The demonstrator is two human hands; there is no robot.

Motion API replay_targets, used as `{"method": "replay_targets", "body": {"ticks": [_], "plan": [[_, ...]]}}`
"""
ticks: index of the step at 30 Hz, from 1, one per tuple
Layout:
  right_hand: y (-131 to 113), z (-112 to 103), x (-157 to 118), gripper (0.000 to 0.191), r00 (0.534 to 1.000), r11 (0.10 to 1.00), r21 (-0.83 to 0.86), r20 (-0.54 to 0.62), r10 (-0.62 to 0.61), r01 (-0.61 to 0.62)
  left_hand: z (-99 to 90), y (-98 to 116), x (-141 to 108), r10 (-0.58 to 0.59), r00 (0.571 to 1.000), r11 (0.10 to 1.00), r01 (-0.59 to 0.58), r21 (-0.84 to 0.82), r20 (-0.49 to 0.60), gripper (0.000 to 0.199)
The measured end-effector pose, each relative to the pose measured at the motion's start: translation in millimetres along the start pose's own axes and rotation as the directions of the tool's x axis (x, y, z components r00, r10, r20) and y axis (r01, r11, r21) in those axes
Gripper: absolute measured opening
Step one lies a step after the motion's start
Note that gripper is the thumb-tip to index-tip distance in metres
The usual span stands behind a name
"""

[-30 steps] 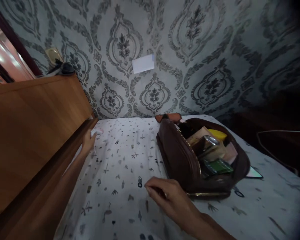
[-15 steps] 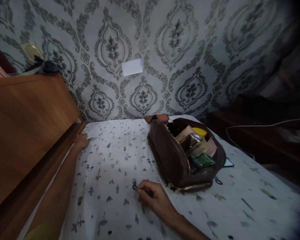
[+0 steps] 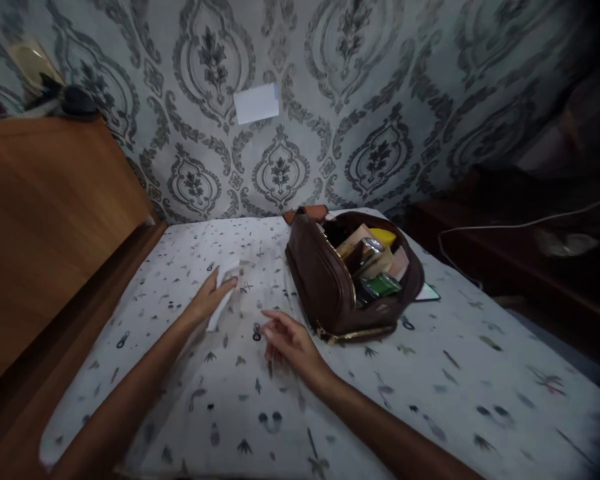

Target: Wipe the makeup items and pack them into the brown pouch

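My left hand [image 3: 209,297] reaches over the patterned white sheet [image 3: 260,400], with a thin white strip [image 3: 222,303] between its thumb and fingers. Around the strip the cloth looks hazy, as if something see-through lies there; I cannot make out its edges. My right hand [image 3: 290,343] hovers just above the sheet, fingers loosely bent and apart, nothing visible in them. To its upper right stands a dark brown zip bag [image 3: 320,280], its top unzipped. Inside are a green packet [image 3: 383,285], a yellow item [image 3: 383,236] and several other small things.
A wooden cabinet or board [image 3: 55,220] borders the left side. The patterned wall [image 3: 200,180] rises at the back, with a white card [image 3: 257,104] on it. An orange-brown item [image 3: 316,213] lies behind the bag. A white cable [image 3: 520,227] runs along the dark right side.
My left hand has come from the far left edge toward the middle, now with the white strip. My right hand's fingers have spread from a pinch. The view has shifted slightly.
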State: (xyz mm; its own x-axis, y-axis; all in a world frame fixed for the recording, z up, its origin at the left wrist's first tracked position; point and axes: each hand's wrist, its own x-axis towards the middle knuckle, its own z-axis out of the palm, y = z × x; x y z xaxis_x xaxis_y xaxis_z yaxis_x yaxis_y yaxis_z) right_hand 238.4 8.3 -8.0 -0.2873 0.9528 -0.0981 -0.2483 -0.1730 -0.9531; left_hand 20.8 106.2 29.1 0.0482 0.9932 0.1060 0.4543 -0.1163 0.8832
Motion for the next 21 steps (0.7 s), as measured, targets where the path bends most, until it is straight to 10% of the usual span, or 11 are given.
{"method": "replay_targets", "body": {"ticks": [4,12,16,21], "plan": [[-2.5,0.2,3.1,0.064,0.999,0.998,0.049,-0.040,-0.029,0.031,42.4,30.1,-49.9,0.090,0.962,0.996,-0.089,-0.014,0.259,0.043],[-8.5,3.5,1.3,0.051,0.999,0.999,0.039,0.029,-0.025,0.023,51.6,29.2,-70.0,0.067,0.970,0.998,-0.064,-0.022,0.234,0.038],[-10.4,1.4,0.3,0.051,0.998,0.991,0.128,0.051,-0.047,0.040,42.5,19.7,-62.6,-0.071,0.957,0.978,0.122,-0.169,0.280,0.073],[-10.2,-4.1,2.9,0.052,0.996,0.982,0.164,0.001,-0.093,0.091,29.8,18.9,-63.9,-0.149,0.828,0.859,0.379,-0.344,0.541,0.082]]}}
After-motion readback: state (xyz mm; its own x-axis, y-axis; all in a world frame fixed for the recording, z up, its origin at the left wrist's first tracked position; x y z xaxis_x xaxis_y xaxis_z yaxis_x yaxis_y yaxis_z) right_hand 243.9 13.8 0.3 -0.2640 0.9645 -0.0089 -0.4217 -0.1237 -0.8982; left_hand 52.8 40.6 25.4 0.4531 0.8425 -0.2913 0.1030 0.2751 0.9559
